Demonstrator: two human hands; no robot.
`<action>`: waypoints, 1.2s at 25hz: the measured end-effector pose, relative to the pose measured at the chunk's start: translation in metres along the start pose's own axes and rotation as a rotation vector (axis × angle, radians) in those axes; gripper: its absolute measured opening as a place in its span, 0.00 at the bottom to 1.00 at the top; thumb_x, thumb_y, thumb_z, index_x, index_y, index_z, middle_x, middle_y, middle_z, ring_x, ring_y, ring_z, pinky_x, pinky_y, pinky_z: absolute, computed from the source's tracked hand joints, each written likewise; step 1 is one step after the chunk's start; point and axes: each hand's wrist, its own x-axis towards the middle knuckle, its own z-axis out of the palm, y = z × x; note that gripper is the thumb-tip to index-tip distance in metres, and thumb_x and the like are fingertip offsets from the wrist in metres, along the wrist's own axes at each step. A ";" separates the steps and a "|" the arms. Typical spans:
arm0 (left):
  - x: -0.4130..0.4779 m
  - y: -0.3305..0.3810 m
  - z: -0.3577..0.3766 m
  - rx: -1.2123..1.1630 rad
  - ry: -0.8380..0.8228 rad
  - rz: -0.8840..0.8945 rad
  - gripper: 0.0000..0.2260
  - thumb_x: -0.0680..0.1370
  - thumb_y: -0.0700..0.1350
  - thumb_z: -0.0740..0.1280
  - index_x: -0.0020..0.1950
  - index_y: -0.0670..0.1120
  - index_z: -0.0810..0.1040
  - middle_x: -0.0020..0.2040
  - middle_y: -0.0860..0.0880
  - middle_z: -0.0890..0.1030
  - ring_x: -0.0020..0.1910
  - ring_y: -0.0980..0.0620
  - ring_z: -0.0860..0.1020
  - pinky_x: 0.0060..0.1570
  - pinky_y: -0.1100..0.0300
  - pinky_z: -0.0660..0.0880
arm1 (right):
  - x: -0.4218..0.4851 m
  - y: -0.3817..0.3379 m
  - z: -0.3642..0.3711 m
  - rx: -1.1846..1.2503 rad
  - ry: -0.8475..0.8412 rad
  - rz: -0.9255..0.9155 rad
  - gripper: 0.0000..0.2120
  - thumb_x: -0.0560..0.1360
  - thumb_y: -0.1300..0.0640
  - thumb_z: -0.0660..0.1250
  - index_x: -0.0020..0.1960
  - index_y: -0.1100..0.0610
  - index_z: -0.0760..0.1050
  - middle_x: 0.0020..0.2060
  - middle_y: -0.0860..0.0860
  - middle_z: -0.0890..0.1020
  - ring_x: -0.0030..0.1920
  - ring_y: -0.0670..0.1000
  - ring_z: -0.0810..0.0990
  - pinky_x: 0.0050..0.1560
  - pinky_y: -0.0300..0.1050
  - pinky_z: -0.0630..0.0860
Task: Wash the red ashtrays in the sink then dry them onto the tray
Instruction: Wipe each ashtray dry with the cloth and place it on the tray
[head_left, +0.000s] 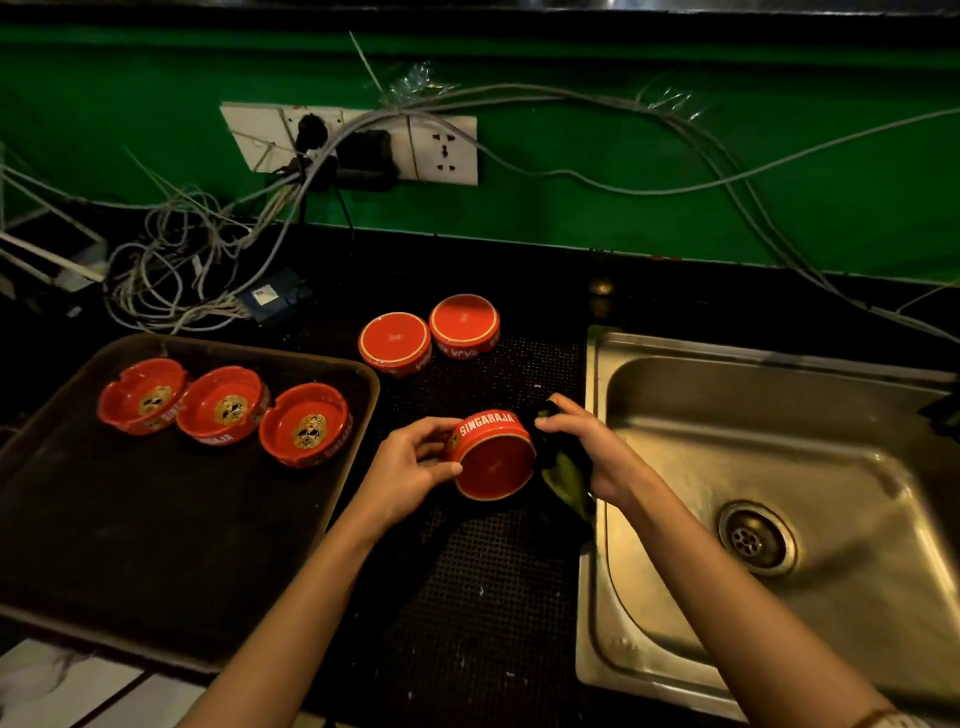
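My left hand (410, 467) grips a red ashtray (493, 460) marked SINGARAJA, tilted with its flat bottom facing me, above the black mat. Against the ashtray's right side, my right hand (587, 447) holds a dark cloth with a green patch (563, 480). Three red ashtrays (223, 408) stand upright in a row on the dark tray (156, 519) at the left. Two more red ashtrays (396, 340) (464, 322) lie upside down on the mat behind my hands. The steel sink (779, 467) is at the right, with nothing in its basin.
A black dotted mat (483, 582) covers the counter between tray and sink. A tangle of grey cables (182, 270) and a small dark box (275, 299) lie at the back left under a wall socket strip (363, 145). More cables run along the green wall.
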 end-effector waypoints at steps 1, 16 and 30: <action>0.002 0.001 -0.002 0.053 0.008 0.003 0.22 0.70 0.35 0.73 0.61 0.51 0.76 0.60 0.50 0.78 0.61 0.52 0.76 0.62 0.53 0.73 | 0.000 0.000 0.004 -0.059 -0.052 -0.043 0.07 0.73 0.63 0.66 0.46 0.52 0.75 0.43 0.53 0.81 0.43 0.52 0.81 0.41 0.45 0.75; -0.004 0.008 -0.001 0.323 0.190 -0.089 0.19 0.70 0.43 0.75 0.58 0.47 0.77 0.52 0.51 0.78 0.50 0.55 0.76 0.49 0.63 0.70 | 0.009 0.012 0.033 -0.388 0.155 -0.300 0.07 0.78 0.61 0.63 0.42 0.52 0.73 0.39 0.46 0.77 0.44 0.46 0.75 0.42 0.34 0.71; -0.013 -0.016 0.004 -0.041 0.257 -0.168 0.14 0.70 0.38 0.74 0.52 0.46 0.74 0.48 0.50 0.78 0.48 0.54 0.80 0.48 0.62 0.76 | 0.008 0.009 0.048 0.031 0.095 -0.038 0.08 0.76 0.62 0.65 0.50 0.50 0.75 0.44 0.48 0.81 0.47 0.52 0.80 0.50 0.49 0.76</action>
